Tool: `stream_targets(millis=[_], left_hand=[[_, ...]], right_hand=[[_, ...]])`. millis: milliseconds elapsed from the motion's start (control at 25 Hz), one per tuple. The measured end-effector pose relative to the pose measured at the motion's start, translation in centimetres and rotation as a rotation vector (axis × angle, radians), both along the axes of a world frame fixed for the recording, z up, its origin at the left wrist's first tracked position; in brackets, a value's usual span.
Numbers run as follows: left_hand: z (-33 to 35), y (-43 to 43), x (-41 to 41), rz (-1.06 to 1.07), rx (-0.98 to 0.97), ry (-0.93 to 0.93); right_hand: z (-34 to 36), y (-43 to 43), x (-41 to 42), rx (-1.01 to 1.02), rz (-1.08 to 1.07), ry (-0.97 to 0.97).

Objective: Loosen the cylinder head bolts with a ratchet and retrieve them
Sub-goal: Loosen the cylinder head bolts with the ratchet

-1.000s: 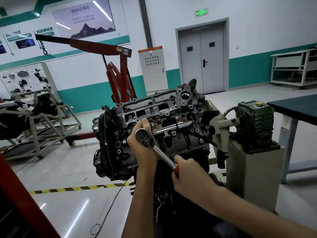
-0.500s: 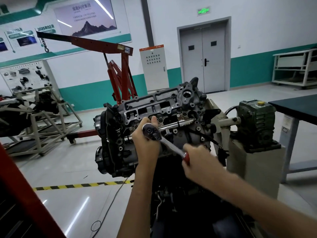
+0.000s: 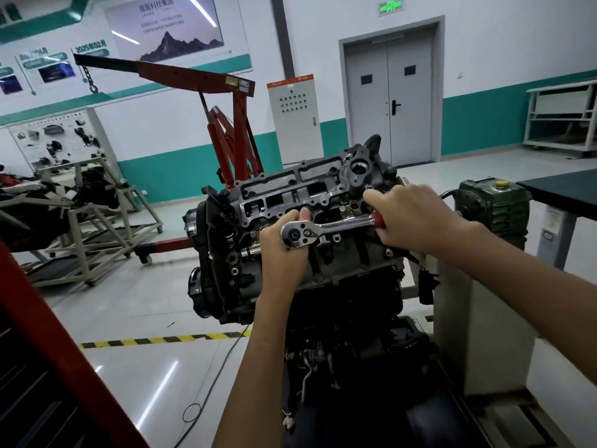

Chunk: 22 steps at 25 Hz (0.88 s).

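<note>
Chrome ratchet (image 3: 323,229) lies almost level across the upper face of the engine (image 3: 290,189), its round head cupped in the curled fingers of the left hand (image 3: 284,253) and its red grip clenched in the right hand (image 3: 416,218); the bolt beneath the head is hidden, probably behind the left palm. Just right of the engine stand a green gearbox (image 3: 491,205) on a grey pedestal (image 3: 484,318) and a dark table (image 3: 565,185). A red hoist (image 3: 232,130) and a grey cabinet (image 3: 292,121) stand behind, and yellow-black tape (image 3: 161,340) marks the floor.
</note>
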<state>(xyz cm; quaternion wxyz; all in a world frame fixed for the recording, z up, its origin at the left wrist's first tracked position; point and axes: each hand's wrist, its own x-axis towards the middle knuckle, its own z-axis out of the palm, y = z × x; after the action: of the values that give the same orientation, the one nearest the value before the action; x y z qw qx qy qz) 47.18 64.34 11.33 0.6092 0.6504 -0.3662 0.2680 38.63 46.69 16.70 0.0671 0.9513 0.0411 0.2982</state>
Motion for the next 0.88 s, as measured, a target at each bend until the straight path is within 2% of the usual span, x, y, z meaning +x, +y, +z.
stream_targets(millis=[120, 240, 280, 320, 400, 520, 640, 720, 760, 880], left_hand=[[-0.7, -0.2, -0.2, 0.016, -0.121, 0.041], [-0.8, -1.6, -0.9, 0.03, -0.203, 0.012], [-0.6, -1.9, -1.0, -0.003, -0.229, 0.033], [-0.4, -2.0, -0.9, -0.041, -0.259, 0.071], [-0.5, -1.4, -0.2, -0.072, -0.273, 0.13], [-0.5, 0.2, 0.4, -0.014, -0.151, 0.086], [-0.2, 0.6, 0.0, 0.002, -0.036, 0.031], [-0.3, 0.8, -0.1, 0.01, -0.057, 0.071], [-0.4, 0.8, -0.1, 0.009, -0.088, 0.084], [-0.7, -0.1, -0.7, 0.056, -0.15, 0.027]], right_hand=[[-4.9, 2.6, -1.2, 0.215, -0.054, 0.016], [-10.4, 8.0, -2.1, 0.749, 0.0, 0.146], [-11.4, 9.4, -2.2, 0.89, 0.039, 0.159], [-12.0, 10.1, -2.1, 0.942, 0.068, 0.157], [-10.9, 9.2, -2.2, 0.809, 0.088, 0.165], [-5.8, 3.7, -1.4, 0.285, 0.044, 0.125], [0.1, 0.6, -0.4, -0.026, 0.038, -0.009], [0.1, 0.9, -0.4, -0.044, 0.006, -0.015], [-1.3, 1.5, -0.7, 0.028, -0.007, 0.001], [-7.7, 5.6, -2.1, 0.471, -0.012, 0.101]])
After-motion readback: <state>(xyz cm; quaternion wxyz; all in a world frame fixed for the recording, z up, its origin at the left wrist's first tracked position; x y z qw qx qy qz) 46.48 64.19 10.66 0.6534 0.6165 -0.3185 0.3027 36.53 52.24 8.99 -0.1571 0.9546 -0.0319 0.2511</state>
